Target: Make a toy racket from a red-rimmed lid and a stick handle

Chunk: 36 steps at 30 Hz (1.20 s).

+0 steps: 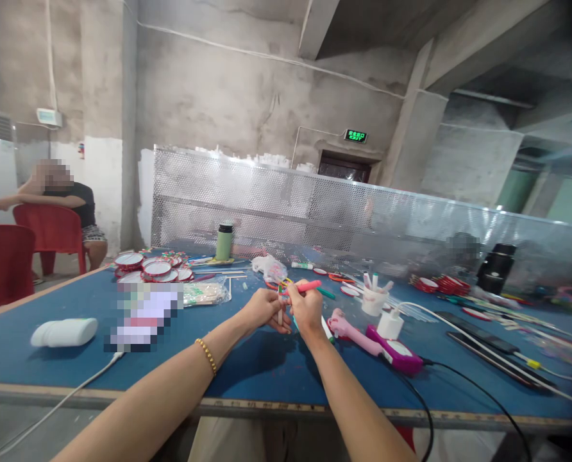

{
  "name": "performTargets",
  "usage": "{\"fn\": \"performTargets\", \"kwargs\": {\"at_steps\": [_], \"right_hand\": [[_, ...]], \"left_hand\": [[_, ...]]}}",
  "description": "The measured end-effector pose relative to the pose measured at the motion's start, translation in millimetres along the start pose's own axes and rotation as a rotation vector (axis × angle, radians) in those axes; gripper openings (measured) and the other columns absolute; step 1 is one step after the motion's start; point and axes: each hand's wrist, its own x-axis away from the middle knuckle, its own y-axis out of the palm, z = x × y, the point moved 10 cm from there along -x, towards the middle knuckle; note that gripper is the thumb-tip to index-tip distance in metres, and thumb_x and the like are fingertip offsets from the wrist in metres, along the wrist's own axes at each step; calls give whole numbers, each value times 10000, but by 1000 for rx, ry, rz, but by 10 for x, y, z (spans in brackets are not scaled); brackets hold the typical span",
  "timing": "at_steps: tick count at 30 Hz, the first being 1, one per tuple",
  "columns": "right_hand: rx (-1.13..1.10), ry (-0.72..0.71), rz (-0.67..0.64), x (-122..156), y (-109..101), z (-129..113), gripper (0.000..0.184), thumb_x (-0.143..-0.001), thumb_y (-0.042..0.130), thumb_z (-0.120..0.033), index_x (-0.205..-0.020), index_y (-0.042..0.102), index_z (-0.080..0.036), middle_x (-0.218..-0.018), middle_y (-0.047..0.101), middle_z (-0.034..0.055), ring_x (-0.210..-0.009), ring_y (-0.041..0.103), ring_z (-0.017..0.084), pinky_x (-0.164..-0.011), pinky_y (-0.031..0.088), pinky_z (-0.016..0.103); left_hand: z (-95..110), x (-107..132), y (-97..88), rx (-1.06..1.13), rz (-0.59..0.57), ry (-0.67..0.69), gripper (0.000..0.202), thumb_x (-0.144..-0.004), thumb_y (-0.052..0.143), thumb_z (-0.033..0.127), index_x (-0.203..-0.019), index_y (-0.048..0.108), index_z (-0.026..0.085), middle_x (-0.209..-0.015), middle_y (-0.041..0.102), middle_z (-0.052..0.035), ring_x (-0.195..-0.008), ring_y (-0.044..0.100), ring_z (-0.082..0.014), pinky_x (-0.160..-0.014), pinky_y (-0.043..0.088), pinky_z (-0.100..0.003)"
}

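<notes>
My left hand [263, 309] is closed on a thin pale stick [280, 312] that stands upright just above the blue table [247, 366]. My right hand [306, 310] grips a red marker pen [309, 287], its tip at a small colourful round piece [283, 283] at the top of the stick. The two hands touch each other over the middle of the table. A gold bead bracelet [206, 355] is on my left wrist.
A pink and purple glue gun [377, 341] with a black cord lies right of my hands, beside a white cup [373, 299]. Red-rimmed discs [154, 267], a green flask [224, 242] and a white bottle [63, 332] lie left. A person sits on a red chair [50, 232].
</notes>
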Motion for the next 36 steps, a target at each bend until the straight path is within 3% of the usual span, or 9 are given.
{"fn": "performTargets", "kwargs": {"at_steps": [17,36], "right_hand": [[39,-62,19,-26,-8,34,267,-787,564,-394,-591,459,-246,-462,504,-48,-432,488,146,-453,386,256],[-90,-1,-11,4,19,-15,308,-769,619,-431,-586,471,-232,-435,481,-63,-326,420,103,-357,340,227]], "left_hand": [[-16,-11,-2,4,-1,2,301,-800,651,411,-787,569,122,-629,695,-70,-600,707,-234,-623,572,-361],[9,-20,-8,12,-3,21,370,-750,696,481,-753,577,131,-628,695,-66,-596,705,-232,-628,576,-366]]}}
